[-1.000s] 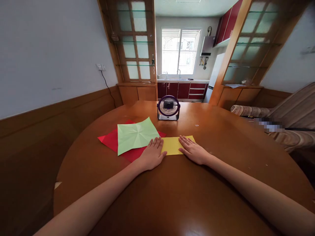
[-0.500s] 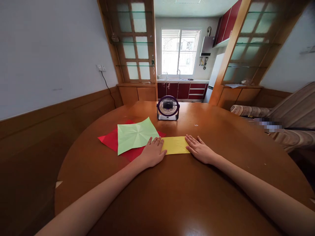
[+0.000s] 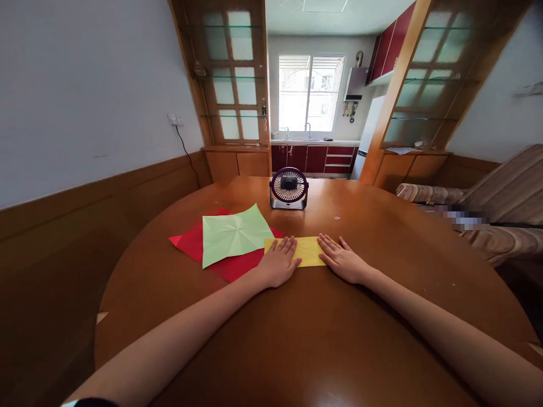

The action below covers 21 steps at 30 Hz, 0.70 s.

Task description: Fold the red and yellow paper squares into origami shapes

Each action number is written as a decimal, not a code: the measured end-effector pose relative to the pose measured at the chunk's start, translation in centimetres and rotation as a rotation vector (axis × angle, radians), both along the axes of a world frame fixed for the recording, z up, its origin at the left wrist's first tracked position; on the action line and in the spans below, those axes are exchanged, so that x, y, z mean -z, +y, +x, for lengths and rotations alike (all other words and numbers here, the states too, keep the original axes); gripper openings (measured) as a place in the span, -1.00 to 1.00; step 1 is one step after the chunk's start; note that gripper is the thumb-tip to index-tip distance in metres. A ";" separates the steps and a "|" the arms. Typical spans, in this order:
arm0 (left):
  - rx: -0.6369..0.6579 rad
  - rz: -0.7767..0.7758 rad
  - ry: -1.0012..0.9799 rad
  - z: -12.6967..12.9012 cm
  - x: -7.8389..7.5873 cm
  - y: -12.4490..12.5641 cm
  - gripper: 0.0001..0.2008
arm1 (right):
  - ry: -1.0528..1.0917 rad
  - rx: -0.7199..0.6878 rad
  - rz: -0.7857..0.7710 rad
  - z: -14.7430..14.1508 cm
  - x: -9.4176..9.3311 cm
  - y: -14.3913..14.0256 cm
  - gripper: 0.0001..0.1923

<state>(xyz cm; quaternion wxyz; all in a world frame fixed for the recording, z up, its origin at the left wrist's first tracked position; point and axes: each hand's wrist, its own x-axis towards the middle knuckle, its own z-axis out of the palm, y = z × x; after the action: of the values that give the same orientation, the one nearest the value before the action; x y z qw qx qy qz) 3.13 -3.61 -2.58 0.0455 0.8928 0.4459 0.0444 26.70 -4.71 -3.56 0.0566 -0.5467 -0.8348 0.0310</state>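
Note:
A yellow folded paper (image 3: 309, 251) lies flat on the wooden table as a long rectangle. My left hand (image 3: 279, 263) rests palm down on its left part, fingers stretched out, and a bit of yellow shows past the fingertips. Over the right end lies my right hand (image 3: 343, 261), also flat with its fingers extended. To the left, a creased light green sheet (image 3: 237, 230) sits on top of red paper (image 3: 189, 242), whose corners stick out from under it. The red paper's right side reaches close to my left hand.
A small round desk fan (image 3: 289, 186) stands on the far part of the round table (image 3: 271, 345). Beyond the table are a glass-shelved cabinet (image 3: 237, 161) and a kitchen window. A striped sofa (image 3: 504, 198) is at the right.
My left hand has slid right along the yellow paper, uncovering its left end and more of the red paper. My right hand stays at the right end. The view has tilted slightly.

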 end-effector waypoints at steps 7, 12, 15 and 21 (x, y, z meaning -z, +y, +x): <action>-0.034 0.007 0.005 -3.8 -0.1 -0.5 -0.37 | 0.071 -0.024 -0.019 0.2 -0.3 -0.3 -0.15; 0.004 0.015 0.006 -6.3 -0.2 -0.2 -0.36 | 0.073 -0.035 -0.020 0.3 -0.1 -0.2 -0.15; 0.039 0.010 0.007 -7.1 -0.5 0.1 -0.33 | 0.067 -0.044 -0.008 0.4 -0.1 -0.1 -0.16; 0.073 -0.040 0.018 -7.8 -1.5 0.4 -0.31 | 0.006 0.018 -0.033 2.3 -0.3 -0.1 -0.09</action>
<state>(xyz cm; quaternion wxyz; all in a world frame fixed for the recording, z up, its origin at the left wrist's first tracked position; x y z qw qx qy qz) -4.68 -3.25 -1.09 0.0609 0.9079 0.4140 0.0260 29.02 -4.85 -3.30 0.0504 -0.5552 -0.8289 0.0461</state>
